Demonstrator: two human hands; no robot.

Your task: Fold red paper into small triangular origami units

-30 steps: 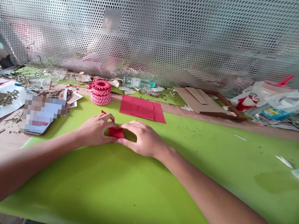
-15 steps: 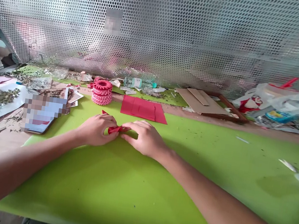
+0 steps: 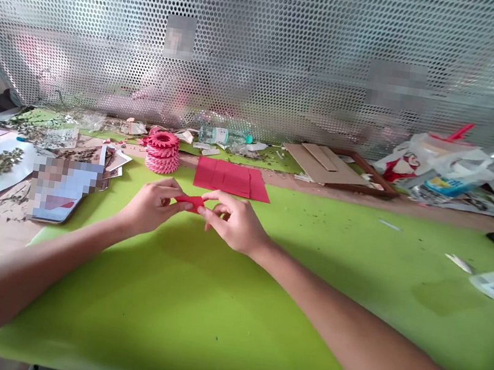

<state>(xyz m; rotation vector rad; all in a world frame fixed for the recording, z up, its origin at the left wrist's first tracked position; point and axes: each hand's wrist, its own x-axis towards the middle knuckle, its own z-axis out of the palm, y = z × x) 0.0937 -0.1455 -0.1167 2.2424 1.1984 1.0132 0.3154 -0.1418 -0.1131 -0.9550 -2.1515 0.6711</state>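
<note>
Pinching a small folded red paper [image 3: 189, 202], the left hand [image 3: 151, 208] and right hand [image 3: 234, 225] both close narrowly on its ends above a green cutting mat [image 3: 225, 330] (wide open room toward its near edge and right), just below a flat red sheet [image 3: 229, 178] and a stack of red paper rings [image 3: 161, 152].

My left grip [image 3: 151, 208] and right grip [image 3: 234, 223] have drawn slightly apart and now pinch the red paper [image 3: 190, 202] at its two ends, where they were hunched over it before. It has opened from a narrow fold into a flatter, wider piece (my head has shifted a little too). A second blurred patch [image 3: 396, 85] has appeared on the perforated metal screen [image 3: 273, 9].
</note>
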